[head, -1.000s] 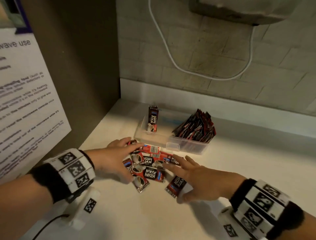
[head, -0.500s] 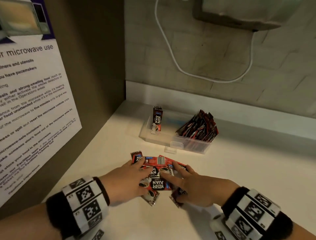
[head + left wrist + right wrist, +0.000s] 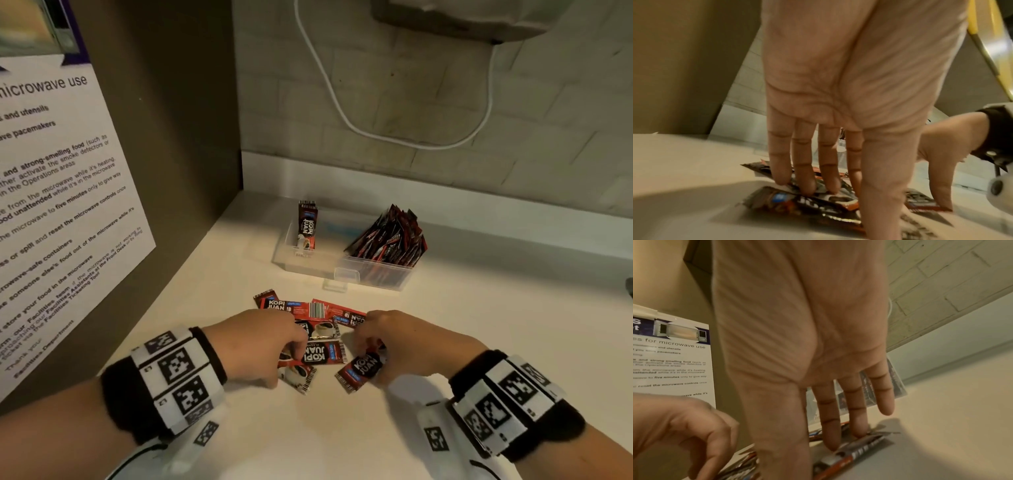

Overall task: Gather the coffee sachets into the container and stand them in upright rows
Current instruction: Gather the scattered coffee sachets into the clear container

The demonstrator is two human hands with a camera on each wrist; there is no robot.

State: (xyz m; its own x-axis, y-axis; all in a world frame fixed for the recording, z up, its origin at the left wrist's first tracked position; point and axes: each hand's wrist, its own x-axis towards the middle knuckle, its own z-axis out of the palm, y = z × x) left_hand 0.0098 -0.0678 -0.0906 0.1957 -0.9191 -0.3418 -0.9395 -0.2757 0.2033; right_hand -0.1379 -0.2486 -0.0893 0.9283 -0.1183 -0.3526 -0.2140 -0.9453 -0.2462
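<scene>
Several red-and-black coffee sachets [image 3: 317, 330] lie flat in a loose pile on the white counter. My left hand [image 3: 263, 342] arches over the pile's left side, its straight fingertips [image 3: 807, 188] pressing on sachets [image 3: 797, 201]. My right hand [image 3: 394, 342] is on the right side and pinches one coffee sachet [image 3: 363, 368] between fingertips [image 3: 830, 444] and thumb; that sachet [image 3: 849, 456] tilts off the counter. Behind the pile stands the clear plastic container [image 3: 342, 270]. It holds one upright sachet [image 3: 307, 224] at its left and a leaning bundle of sachets [image 3: 390, 236] at its right.
A brown side panel with a microwave-use notice [image 3: 51, 205] closes off the left. A brick wall with a looping white cable [image 3: 342, 113] runs behind the container. White counter [image 3: 496, 325] extends to the right of my hands.
Both hands have dragged the sachets toward me and closer together. Their fingers went from lying flat on the pile to arching down over it, and the right hand took hold of one sachet.
</scene>
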